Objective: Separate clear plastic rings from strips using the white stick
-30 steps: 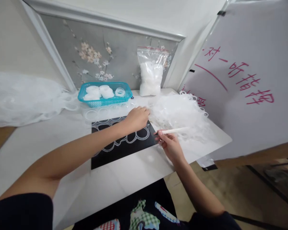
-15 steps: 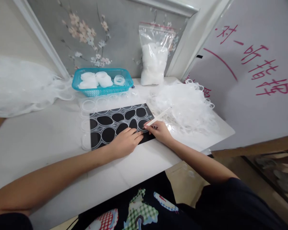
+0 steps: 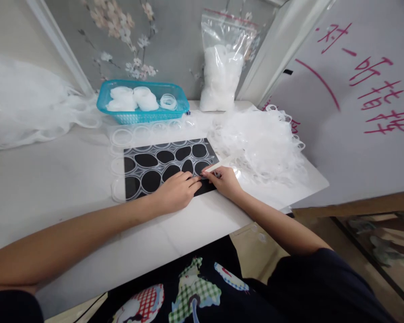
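- far left: heap of white gauzy mesh (image 3: 23,107), soft and crumpled, well apart from my hands.
- far centre: teal plastic basket (image 3: 104,96) with stacked clear rings, glossy.
- clear ring sheet (image 3: 161,163) lies flat on the black mat (image 3: 207,188), long axis running left-right; linked oval rings, thin translucent plastic, overhanging the mat's left edge.
- left hand (image 3: 173,193) fingers together, pressed flat on the sheet's near right corner.
- right hand (image 3: 224,179) pinching a thin white stick tool (image 3: 218,165), tip at the ring just beside the left fingertips; both hands touching the sheet, work point between them.
- right: pile of clear ring scrap (image 3: 262,143), springy tangle; zip bag (image 3: 224,67) of white pieces upright behind it.
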The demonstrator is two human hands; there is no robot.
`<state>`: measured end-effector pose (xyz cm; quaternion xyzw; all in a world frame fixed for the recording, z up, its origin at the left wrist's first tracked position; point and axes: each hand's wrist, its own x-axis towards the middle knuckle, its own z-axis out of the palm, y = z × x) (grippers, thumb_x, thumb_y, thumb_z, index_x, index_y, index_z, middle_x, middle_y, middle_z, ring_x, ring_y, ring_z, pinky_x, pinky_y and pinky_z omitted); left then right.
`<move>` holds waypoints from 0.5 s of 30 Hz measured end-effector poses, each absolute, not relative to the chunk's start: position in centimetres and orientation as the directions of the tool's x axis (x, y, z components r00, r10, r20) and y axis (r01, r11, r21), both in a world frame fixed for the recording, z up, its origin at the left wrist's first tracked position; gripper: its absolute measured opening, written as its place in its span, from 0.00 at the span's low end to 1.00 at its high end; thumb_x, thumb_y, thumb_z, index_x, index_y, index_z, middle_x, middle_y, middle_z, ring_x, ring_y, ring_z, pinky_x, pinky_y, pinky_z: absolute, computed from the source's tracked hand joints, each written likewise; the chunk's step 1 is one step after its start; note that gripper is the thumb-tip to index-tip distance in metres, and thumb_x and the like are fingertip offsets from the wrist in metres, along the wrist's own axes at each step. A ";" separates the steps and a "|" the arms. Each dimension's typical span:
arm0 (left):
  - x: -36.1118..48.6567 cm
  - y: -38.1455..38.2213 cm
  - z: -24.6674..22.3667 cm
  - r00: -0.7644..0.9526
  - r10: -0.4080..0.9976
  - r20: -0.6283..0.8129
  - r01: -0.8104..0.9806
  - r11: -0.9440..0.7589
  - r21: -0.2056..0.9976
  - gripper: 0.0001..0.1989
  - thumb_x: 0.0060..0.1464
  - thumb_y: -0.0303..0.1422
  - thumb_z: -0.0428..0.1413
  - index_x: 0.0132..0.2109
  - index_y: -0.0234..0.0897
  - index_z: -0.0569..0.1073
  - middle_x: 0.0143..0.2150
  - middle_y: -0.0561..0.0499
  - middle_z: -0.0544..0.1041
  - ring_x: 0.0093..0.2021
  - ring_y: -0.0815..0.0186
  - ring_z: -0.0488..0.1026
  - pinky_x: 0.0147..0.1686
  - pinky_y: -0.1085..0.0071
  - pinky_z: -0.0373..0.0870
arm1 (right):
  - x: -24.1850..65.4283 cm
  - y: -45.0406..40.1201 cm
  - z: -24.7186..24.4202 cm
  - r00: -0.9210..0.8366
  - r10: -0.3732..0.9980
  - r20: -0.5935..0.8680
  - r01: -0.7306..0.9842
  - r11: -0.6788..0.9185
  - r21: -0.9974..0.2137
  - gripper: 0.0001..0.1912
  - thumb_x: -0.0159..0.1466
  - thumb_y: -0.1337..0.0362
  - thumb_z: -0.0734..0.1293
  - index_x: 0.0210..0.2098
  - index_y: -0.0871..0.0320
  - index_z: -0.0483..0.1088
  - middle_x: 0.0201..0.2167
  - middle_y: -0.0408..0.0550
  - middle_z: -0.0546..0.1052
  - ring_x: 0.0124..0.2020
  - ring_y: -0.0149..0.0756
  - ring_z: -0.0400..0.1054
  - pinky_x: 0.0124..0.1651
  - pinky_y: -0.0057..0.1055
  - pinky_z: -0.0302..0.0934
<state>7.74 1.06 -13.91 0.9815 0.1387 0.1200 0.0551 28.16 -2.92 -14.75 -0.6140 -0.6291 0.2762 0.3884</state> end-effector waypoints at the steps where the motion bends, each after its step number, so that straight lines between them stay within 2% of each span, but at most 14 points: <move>1: 7.8 1.1 -13.8 0.934 0.294 0.205 0.269 -0.953 0.141 0.16 0.60 0.22 0.47 0.52 0.30 0.72 0.53 0.40 0.74 0.47 0.55 0.68 0.44 0.61 0.60 | 28.1 -3.1 -14.8 0.043 0.985 0.169 0.570 0.115 -0.813 0.11 0.63 0.57 0.66 0.31 0.54 0.78 0.33 0.47 0.81 0.30 0.40 0.73 0.35 0.35 0.63; 5: 8.0 1.1 -13.4 0.925 0.342 0.164 0.310 -0.931 0.193 0.15 0.58 0.23 0.47 0.50 0.31 0.73 0.51 0.41 0.75 0.44 0.55 0.66 0.43 0.59 0.61 | 27.6 -4.4 -15.3 -0.056 0.964 0.261 0.664 0.231 -0.711 0.13 0.66 0.60 0.62 0.33 0.51 0.78 0.40 0.47 0.81 0.45 0.46 0.72 0.47 0.40 0.63; 8: 8.1 1.1 -13.2 0.921 0.358 0.153 0.315 -0.917 0.246 0.15 0.57 0.23 0.47 0.49 0.31 0.72 0.47 0.41 0.75 0.43 0.55 0.66 0.44 0.60 0.61 | 28.1 -3.7 -14.8 -0.110 0.962 0.252 0.788 0.239 -0.567 0.10 0.64 0.64 0.63 0.38 0.52 0.78 0.42 0.50 0.80 0.47 0.47 0.70 0.45 0.37 0.62; 10: 8.0 1.3 -13.3 0.921 0.361 0.145 0.319 -0.914 0.252 0.15 0.57 0.23 0.47 0.49 0.30 0.72 0.45 0.41 0.75 0.42 0.56 0.66 0.44 0.60 0.62 | 29.5 -1.4 -13.3 0.012 0.963 0.268 0.847 0.133 -0.515 0.09 0.60 0.67 0.67 0.39 0.56 0.77 0.39 0.54 0.79 0.45 0.46 0.70 0.42 0.35 0.62; 11: 7.9 1.3 -13.4 0.919 0.367 0.146 0.323 -0.911 0.256 0.16 0.57 0.24 0.47 0.50 0.29 0.72 0.44 0.41 0.76 0.42 0.56 0.67 0.43 0.61 0.63 | 30.5 0.1 -12.3 0.167 0.933 0.320 0.850 0.028 -0.525 0.07 0.60 0.68 0.67 0.36 0.58 0.77 0.36 0.54 0.79 0.42 0.44 0.71 0.42 0.34 0.61; 12: 7.8 1.4 -13.5 0.915 0.375 0.150 0.328 -0.906 0.267 0.16 0.58 0.24 0.46 0.51 0.29 0.72 0.44 0.41 0.76 0.41 0.57 0.67 0.43 0.61 0.63 | 31.5 1.8 -11.3 0.248 0.896 0.369 0.845 -0.014 -0.535 0.10 0.63 0.68 0.63 0.37 0.62 0.76 0.36 0.56 0.78 0.42 0.43 0.70 0.44 0.35 0.61; 14: 7.5 1.5 -13.7 0.909 0.384 0.165 0.322 -0.895 0.310 0.16 0.59 0.25 0.46 0.51 0.30 0.72 0.46 0.41 0.76 0.42 0.58 0.67 0.43 0.62 0.65 | 33.2 4.4 -9.2 0.369 0.800 0.473 0.807 -0.023 -0.589 0.17 0.69 0.66 0.54 0.40 0.64 0.74 0.39 0.57 0.77 0.43 0.39 0.70 0.48 0.37 0.60; 15: 7.4 1.5 -13.7 0.907 0.382 0.177 0.308 -0.888 0.342 0.16 0.59 0.25 0.47 0.51 0.31 0.72 0.47 0.42 0.76 0.43 0.58 0.67 0.44 0.62 0.65 | 33.5 5.1 -8.5 0.424 0.738 0.525 0.738 0.054 -0.672 0.15 0.68 0.64 0.56 0.39 0.63 0.73 0.38 0.55 0.77 0.42 0.38 0.71 0.48 0.36 0.61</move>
